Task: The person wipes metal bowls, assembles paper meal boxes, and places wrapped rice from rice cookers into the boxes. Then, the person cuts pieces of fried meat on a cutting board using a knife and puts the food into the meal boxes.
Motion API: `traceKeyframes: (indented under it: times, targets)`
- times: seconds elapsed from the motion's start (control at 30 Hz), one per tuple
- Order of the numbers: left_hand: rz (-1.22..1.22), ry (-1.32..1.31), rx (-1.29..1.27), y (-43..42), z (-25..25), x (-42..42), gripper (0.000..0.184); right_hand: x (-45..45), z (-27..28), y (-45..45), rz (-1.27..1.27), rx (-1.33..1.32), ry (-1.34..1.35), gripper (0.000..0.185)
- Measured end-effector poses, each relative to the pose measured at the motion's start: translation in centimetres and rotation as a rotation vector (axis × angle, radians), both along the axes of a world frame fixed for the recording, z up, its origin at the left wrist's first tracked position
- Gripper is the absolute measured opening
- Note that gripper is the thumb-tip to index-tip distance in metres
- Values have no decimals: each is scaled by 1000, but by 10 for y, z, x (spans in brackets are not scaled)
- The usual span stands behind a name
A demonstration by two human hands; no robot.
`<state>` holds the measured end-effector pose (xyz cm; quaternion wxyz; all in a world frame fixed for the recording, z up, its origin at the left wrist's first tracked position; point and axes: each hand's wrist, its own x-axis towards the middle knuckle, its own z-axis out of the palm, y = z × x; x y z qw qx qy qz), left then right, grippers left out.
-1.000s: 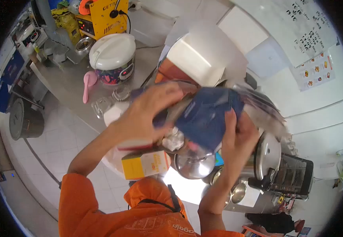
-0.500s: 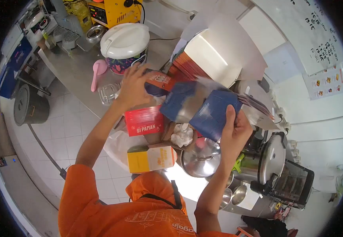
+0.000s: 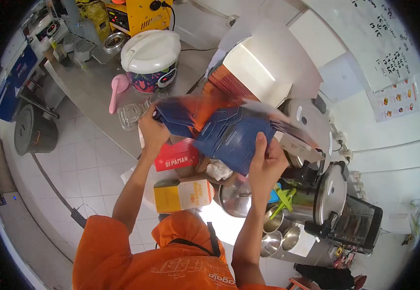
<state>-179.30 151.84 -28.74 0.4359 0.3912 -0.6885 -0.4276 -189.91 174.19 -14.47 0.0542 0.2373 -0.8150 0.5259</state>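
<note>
In the middle were one left hand (image 3: 154, 129), one right hand (image 3: 268, 163) and several blue cartons (image 3: 240, 142), too overlapped to count. Below were one red box (image 3: 175, 157) and one yellow-and-white box (image 3: 183, 195); at lower right, three small metal bowls (image 3: 291, 238); at upper left, one rice cooker (image 3: 150, 60).

A pink scoop (image 3: 119, 85) lies beside a white-lidded cooker (image 3: 151, 52) on the counter (image 3: 86, 92), a yellow machine (image 3: 144, 20) beyond. A grey bin (image 3: 37, 131) stands on tiled floor (image 3: 86, 166); metal bowls (image 3: 270, 243) sit near a lidded pot (image 3: 334, 192).
</note>
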Motion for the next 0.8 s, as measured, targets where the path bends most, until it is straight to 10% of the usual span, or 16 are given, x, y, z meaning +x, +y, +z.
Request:
traceKeyframes:
  times: [0.23, 0.53, 0.8]
  targets:
    - [-115, 124, 439, -10, -46, 18, 45, 23, 27, 1, 93, 203, 46, 25]
    - [-265, 438, 1067, 17, -118, 40, 38, 15, 66, 27, 13, -250, -122, 17]
    - [-152, 494, 1241, 58, -87, 57, 32, -81, 161, 98, -147, 519, 294, 36]
